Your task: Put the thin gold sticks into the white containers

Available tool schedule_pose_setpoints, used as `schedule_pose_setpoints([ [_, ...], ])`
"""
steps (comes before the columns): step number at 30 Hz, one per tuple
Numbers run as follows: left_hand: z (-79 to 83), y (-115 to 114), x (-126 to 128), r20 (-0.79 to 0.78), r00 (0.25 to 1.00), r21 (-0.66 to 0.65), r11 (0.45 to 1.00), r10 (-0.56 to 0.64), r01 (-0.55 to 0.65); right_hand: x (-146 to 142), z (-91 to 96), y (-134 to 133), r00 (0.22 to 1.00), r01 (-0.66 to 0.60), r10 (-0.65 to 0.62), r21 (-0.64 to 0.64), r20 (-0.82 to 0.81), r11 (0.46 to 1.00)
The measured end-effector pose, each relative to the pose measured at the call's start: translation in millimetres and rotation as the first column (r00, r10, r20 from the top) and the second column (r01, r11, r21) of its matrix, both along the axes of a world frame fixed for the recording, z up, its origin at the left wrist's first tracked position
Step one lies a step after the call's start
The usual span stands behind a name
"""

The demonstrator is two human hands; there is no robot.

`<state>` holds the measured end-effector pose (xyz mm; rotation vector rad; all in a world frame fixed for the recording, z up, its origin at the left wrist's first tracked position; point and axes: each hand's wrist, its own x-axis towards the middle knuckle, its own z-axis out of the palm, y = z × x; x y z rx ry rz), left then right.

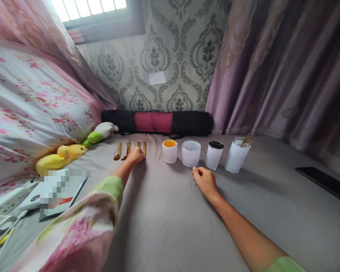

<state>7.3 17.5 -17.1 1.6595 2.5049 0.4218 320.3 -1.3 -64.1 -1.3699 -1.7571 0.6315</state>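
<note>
Brown bundle [139, 144] partly hidden by left hand [136, 155], window [93, 9] cropped above

You have a barred window [95, 8] at eleven o'clock and patterned wallpaper [181, 49] at twelve, with a white paper [157, 78] stuck on it. Below the paper lies a black-and-maroon roll [153, 122]. A purple curtain [260, 75] hangs at your two o'clock; a black slab [325, 184] lies just past three. Toward ten you see floral cloth [53, 100]; at nine, a green-and-white plush [102, 132] and a yellow plush [55, 160]. Around eight sit a power strip [10, 200] and a partly pixelated flat item [66, 194].
</note>
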Motion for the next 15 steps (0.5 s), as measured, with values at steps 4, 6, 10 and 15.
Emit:
schedule_pose_setpoints([
  [4,-0.4,0.5,-1.4,0.029,0.999,0.012,1.000,0.012,-0.012,-0.2,0.4,-0.4,1.000,-0.001,0.001,-0.004,-0.005,1.000],
  [6,-1.0,1.4,-2.6,0.041,0.999,0.018,1.000,0.022,-0.023,0.0,0.6,-0.5,1.000,-0.003,0.003,-0.002,-0.002,1.000],
  [10,-1.0,2.9,-4.0,0.068,0.996,0.033,0.998,0.054,-0.056,0.3,1.2,-1.2,1.000,-0.002,0.002,-0.003,0.004,1.000],
  [15,2.9,2.3,-2.7,0.132,0.989,0.055,0.996,0.061,-0.069,0.2,2.5,-2.3,1.000,0.004,-0.004,-0.004,0.009,1.000],
])
